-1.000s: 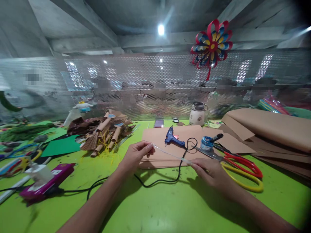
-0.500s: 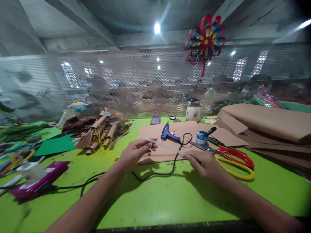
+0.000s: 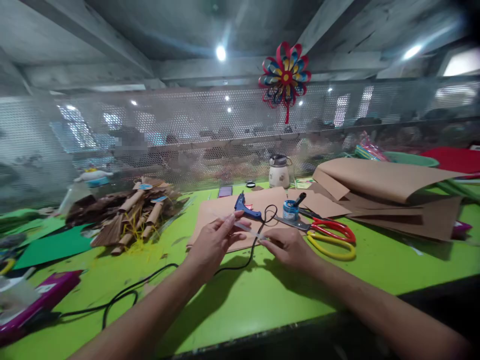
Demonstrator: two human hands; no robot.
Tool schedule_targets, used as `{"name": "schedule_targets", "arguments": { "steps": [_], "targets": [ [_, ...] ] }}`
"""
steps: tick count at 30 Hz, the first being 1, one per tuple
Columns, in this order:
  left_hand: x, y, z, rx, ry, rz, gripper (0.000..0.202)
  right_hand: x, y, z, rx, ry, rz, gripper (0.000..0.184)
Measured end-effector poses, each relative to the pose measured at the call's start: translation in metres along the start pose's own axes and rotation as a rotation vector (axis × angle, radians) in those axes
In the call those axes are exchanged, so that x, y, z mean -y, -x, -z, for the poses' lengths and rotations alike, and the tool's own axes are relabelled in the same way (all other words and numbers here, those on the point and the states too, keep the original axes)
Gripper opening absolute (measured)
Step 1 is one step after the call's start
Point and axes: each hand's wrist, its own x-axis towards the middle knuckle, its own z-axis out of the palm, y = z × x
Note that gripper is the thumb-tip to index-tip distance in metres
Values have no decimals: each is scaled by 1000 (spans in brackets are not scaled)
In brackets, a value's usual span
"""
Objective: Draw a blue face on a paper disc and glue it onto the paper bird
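A thin clear glue stick (image 3: 248, 229) spans between my two hands above the green table (image 3: 240, 300). My left hand (image 3: 215, 241) pinches its left part and my right hand (image 3: 287, 246) pinches its right end. Both hands are closed on it. Just behind them lies a blue glue gun (image 3: 243, 206) on a sheet of brown cardboard (image 3: 210, 220), with its black cord (image 3: 157, 277) running left across the table.
Red and yellow scissors (image 3: 332, 240) and a small blue pot (image 3: 290, 210) lie right of my hands. Brown paper sheets (image 3: 386, 185) pile at the right. A heap of brown paper rolls (image 3: 127, 212) sits at the left, a pink device (image 3: 41, 297) near the left edge. A perforated screen (image 3: 187, 130) stands behind.
My hands have come closer together along the glue stick, and the view has swung right and pulled back, showing the table's front edge.
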Motion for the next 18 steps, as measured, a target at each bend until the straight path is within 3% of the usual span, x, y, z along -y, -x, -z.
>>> {"name": "schedule_targets", "arguments": {
  "steps": [7,18],
  "targets": [
    [14,-11,-12,-65,42,35,28,-5,4,-5,-16,51,77,13],
    [31,-14,7,-31,30,33,41,-5,6,-6,42,94,4,17]
  ]
}}
